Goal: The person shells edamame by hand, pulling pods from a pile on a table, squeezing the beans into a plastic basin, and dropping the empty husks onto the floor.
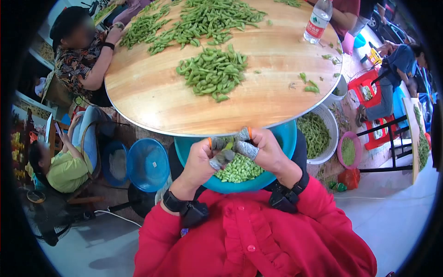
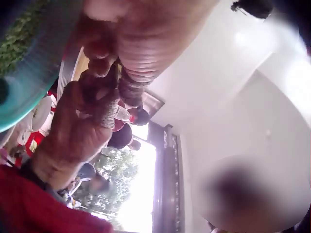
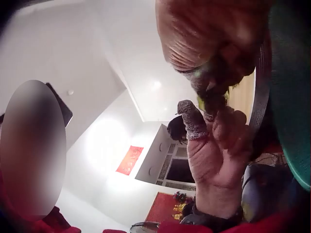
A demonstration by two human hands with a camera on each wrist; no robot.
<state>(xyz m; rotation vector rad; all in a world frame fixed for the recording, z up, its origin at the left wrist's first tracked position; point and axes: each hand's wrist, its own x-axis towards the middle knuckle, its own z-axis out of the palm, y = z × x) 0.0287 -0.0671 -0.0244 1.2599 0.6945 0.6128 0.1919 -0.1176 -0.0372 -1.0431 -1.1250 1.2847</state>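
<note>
Both hands meet over a teal basin (image 1: 183, 147), just in front of the table's edge. My left hand (image 1: 199, 156) and my right hand (image 1: 269, 153) wear grey knitted covers on thumbs and some fingers. Between their fingertips they pinch a green soybean pod (image 1: 229, 144); in the right wrist view a piece of the pod (image 3: 202, 103) shows between the two hands, the rest hidden by fingers. Shelled green beans (image 1: 240, 169) lie in the basin below.
On the round wooden table (image 1: 147, 99) sit a small pile of pods (image 1: 213, 74), a larger heap (image 1: 203, 21) behind and a water bottle (image 1: 318, 22). A white basket (image 1: 330, 124) of pods stands right of the basin, blue basins (image 1: 148, 164) left. People sit around.
</note>
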